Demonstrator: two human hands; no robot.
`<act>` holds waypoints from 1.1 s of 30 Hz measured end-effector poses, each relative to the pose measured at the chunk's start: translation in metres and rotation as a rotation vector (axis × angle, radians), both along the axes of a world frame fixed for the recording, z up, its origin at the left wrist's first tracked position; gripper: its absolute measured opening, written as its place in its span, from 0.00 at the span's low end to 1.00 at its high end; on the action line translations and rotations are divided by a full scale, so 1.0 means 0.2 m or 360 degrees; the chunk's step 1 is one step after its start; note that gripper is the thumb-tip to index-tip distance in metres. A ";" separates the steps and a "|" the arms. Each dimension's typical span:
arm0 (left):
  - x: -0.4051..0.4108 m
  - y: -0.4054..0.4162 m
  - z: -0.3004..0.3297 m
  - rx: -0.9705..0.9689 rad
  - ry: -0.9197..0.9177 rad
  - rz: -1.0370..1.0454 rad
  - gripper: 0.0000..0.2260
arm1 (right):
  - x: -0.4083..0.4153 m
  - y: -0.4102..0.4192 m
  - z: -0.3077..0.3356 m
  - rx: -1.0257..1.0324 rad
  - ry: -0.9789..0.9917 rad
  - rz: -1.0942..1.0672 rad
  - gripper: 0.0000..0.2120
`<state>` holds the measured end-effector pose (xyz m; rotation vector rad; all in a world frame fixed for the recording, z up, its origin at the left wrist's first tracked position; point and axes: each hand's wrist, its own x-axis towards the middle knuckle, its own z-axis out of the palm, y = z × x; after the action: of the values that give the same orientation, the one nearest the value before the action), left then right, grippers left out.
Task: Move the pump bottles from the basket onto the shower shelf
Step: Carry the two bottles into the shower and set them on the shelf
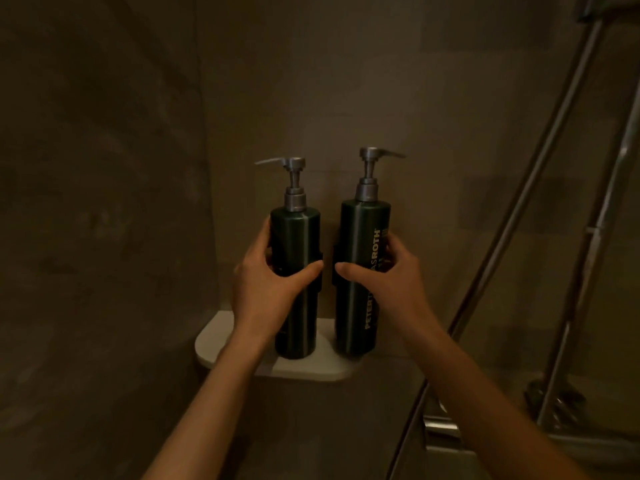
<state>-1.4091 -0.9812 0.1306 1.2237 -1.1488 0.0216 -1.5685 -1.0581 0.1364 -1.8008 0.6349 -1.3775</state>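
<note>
We reach both arms forward: our left hand (pixel 266 275) wraps the left bottle (pixel 295 282), our right hand (pixel 394 275) wraps the right bottle (pixel 360 271). Both dark green pump bottles stand upright on the white shelf (pixel 211 341), spouts pointing to nine and three o'clock; the right one bears pale lettering.

left pump bottle (pixel 294 282): dark green, silver pump pointing left, standing up on the white shower shelf (pixel 207 341) | right pump bottle (pixel 360 271): dark green, pale letters down its side, pump pointing right, upright, just beside the first
</note>
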 end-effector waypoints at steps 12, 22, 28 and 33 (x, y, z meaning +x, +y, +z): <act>0.04 -0.01 -0.18 0.0130 0.0045 0.0130 0.35 | 0.10 -0.11 -0.19 0.0000 0.0016 0.0171 0.31; 0.04 0.02 -0.32 0.0321 -0.0046 0.0263 0.35 | 0.09 -0.09 -0.40 0.0072 0.0223 0.0002 0.40; 0.03 0.01 -0.29 0.0405 -0.0096 0.0315 0.35 | 0.08 -0.09 -0.37 0.0046 0.0279 -0.0020 0.38; -0.05 0.11 -0.29 0.0459 -0.0173 0.0473 0.29 | 0.00 -0.03 -0.36 -0.0039 0.0323 -0.0070 0.30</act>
<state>-1.4200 -0.9595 0.0723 1.6606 -1.0788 0.1523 -1.5677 -1.0645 0.0647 -1.9728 0.7707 -1.2450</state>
